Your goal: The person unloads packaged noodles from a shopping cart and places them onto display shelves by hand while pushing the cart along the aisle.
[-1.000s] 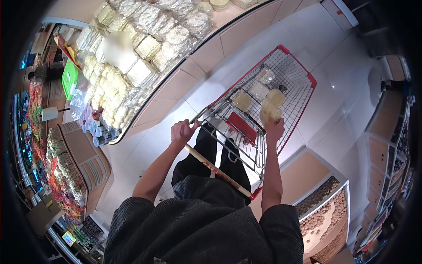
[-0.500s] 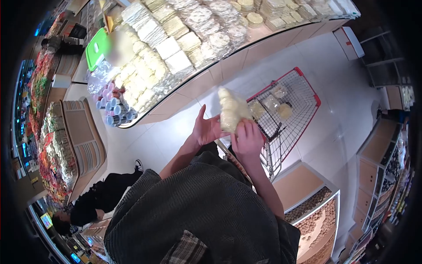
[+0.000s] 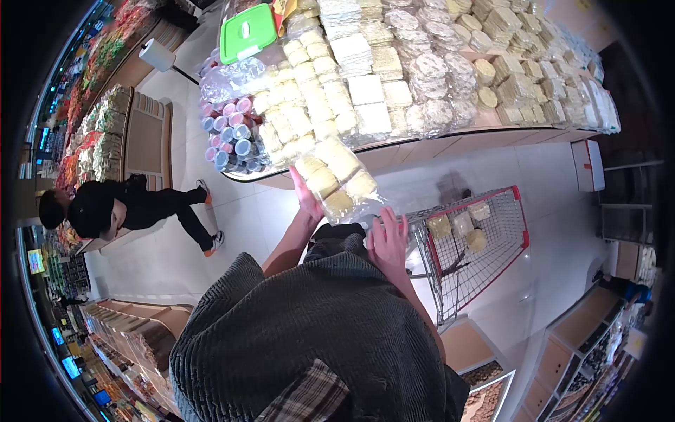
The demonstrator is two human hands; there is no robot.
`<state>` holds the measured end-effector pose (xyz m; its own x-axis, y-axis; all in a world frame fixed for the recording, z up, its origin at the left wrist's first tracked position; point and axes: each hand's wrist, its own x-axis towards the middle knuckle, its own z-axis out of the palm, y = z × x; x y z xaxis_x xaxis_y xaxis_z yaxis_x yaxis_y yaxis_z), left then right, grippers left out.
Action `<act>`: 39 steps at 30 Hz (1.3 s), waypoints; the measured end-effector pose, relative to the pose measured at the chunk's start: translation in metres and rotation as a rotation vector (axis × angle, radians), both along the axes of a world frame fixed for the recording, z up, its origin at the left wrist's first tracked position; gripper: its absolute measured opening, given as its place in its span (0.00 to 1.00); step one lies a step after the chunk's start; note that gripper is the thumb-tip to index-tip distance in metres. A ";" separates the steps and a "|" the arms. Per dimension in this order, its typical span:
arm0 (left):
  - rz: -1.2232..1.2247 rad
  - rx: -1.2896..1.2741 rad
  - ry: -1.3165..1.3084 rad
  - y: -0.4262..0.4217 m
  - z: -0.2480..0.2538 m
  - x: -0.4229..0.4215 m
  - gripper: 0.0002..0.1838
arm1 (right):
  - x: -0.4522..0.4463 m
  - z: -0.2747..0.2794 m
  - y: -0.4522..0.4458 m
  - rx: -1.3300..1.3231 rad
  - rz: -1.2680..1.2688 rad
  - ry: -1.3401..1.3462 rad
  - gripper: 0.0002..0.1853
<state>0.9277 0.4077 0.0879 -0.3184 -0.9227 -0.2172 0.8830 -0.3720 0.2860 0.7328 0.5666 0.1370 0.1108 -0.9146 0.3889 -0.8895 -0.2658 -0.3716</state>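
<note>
A clear plastic bag of plump pale-yellow rolls [image 3: 342,163] is held up in front of my chest, its contents in rows; their exact kind I cannot tell. My left hand [image 3: 307,204] grips the bag's left side from beneath, with part of the fingers hidden behind it. At the loose lower right end of the plastic, my right hand [image 3: 386,238] has its fingers closed on the film. Just beyond the bag, similar bagged rolls [image 3: 299,91] lie on the display counter. To the right of my right hand stands a wire shopping cart [image 3: 492,264] with several pale packets [image 3: 463,224] in it.
The display counter [image 3: 429,151] curves across the front, stacked with flat round and square packaged goods [image 3: 425,67]. Lidded tubs [image 3: 232,130] and a green lid [image 3: 247,34] are at its left. A person in black [image 3: 151,204] is on the left; shelving [image 3: 576,337] is right.
The bag has turned from edge-on to broad side toward me and moved left. My right hand has shifted down to its loose end. The view has swung, and the person in black appears more fully.
</note>
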 end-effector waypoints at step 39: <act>0.611 0.396 -1.045 -0.120 -0.133 0.049 0.27 | -0.101 -0.091 0.182 0.417 -1.497 -0.108 0.21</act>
